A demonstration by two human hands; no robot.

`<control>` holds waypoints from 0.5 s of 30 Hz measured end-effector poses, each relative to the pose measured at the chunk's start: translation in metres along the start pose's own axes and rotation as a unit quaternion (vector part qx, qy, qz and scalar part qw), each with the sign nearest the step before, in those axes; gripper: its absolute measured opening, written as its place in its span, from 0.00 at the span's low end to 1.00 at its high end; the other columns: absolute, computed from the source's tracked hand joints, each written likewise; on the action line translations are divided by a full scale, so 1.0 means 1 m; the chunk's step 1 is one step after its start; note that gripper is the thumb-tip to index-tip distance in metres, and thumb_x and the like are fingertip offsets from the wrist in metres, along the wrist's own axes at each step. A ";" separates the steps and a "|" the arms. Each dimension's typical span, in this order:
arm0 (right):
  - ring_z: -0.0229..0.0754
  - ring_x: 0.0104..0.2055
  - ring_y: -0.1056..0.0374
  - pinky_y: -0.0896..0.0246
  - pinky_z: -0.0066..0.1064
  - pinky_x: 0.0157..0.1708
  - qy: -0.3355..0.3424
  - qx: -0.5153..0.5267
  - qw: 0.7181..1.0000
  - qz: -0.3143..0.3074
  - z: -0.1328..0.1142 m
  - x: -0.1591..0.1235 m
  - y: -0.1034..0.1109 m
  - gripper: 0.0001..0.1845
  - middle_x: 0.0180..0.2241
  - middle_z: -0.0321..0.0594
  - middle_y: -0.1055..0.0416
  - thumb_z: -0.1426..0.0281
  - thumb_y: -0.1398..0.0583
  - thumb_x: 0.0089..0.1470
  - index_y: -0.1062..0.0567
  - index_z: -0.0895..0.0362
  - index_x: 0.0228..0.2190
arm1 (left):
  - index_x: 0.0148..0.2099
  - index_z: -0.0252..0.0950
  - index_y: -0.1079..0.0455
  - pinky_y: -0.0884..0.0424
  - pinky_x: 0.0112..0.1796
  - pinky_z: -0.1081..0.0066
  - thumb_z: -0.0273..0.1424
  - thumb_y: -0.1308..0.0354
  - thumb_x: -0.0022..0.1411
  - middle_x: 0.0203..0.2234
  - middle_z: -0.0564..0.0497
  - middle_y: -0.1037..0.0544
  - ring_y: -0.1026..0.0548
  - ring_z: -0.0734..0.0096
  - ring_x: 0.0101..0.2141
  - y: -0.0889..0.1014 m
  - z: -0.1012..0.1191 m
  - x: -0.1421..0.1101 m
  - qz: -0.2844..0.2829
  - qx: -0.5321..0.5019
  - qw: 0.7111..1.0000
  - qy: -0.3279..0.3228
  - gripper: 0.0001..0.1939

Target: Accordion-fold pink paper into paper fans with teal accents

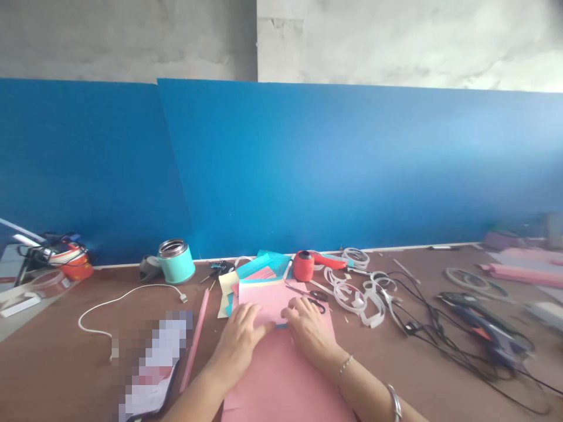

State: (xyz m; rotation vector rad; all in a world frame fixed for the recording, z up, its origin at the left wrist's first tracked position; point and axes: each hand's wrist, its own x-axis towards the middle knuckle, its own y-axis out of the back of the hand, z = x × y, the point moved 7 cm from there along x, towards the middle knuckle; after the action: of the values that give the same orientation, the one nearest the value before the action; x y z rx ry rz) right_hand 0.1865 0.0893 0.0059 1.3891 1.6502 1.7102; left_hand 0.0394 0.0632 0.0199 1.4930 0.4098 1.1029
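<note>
A large pink sheet of paper (285, 381) lies in front of me. On its far part rests a smaller, lighter pink piece of paper (266, 296) with a blue edge on its near side. My left hand (240, 337) lies over the left side of the small piece, fingers forward and thumb stretched inward along the near edge. Over its right side, my right hand (310, 328) rests with fingers slightly bent and pressing down. Neither hand appears to grip anything. Black-handled scissors (317, 296) lie just beyond my right fingers, partly hidden by them.
Behind are blue paper scraps (275, 262), a red tool with a rounded head (303, 266) and a turquoise cup (176, 264). White strips (349, 299) and black cables (433, 328) spread to the right. A phone (158, 369) and white cable (132, 288) lie left. A blue panel (308, 170) closes the back.
</note>
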 end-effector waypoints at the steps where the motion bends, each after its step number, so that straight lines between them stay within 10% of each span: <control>1: 0.44 0.41 0.40 0.48 0.33 0.39 0.036 -0.014 0.999 -0.003 -0.007 -0.002 -0.002 0.12 0.41 0.41 0.32 0.78 0.44 0.55 0.26 0.52 0.37 | 0.50 0.44 0.29 0.36 0.50 0.58 0.24 0.54 0.65 0.50 0.47 0.31 0.36 0.59 0.50 -0.001 0.005 0.000 0.003 -0.006 1.000 -0.024 0.17; 5: 0.44 0.40 0.40 0.49 0.34 0.36 0.113 -0.027 0.993 -0.030 -0.017 -0.005 -0.009 0.14 0.40 0.40 0.32 0.74 0.47 0.61 0.23 0.49 0.38 | 0.42 0.41 0.24 0.34 0.47 0.60 0.23 0.54 0.64 0.47 0.47 0.28 0.34 0.60 0.47 -0.005 0.008 0.000 0.004 -0.020 1.000 -0.023 0.17; 15: 0.47 0.42 0.40 0.49 0.38 0.41 0.012 -0.035 0.996 -0.084 0.009 -0.006 0.018 0.16 0.36 0.42 0.30 0.79 0.43 0.44 0.20 0.51 0.31 | 0.22 0.38 0.26 0.36 0.36 0.62 0.12 0.54 0.45 0.26 0.48 0.25 0.30 0.61 0.36 0.012 -0.031 -0.011 -0.104 0.057 0.988 0.095 0.20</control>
State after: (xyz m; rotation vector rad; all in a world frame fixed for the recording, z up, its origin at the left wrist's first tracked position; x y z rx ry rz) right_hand 0.2029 0.0853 0.0184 1.1677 1.6525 1.6778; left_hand 0.0050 0.0691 0.0221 1.4127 0.7554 1.0718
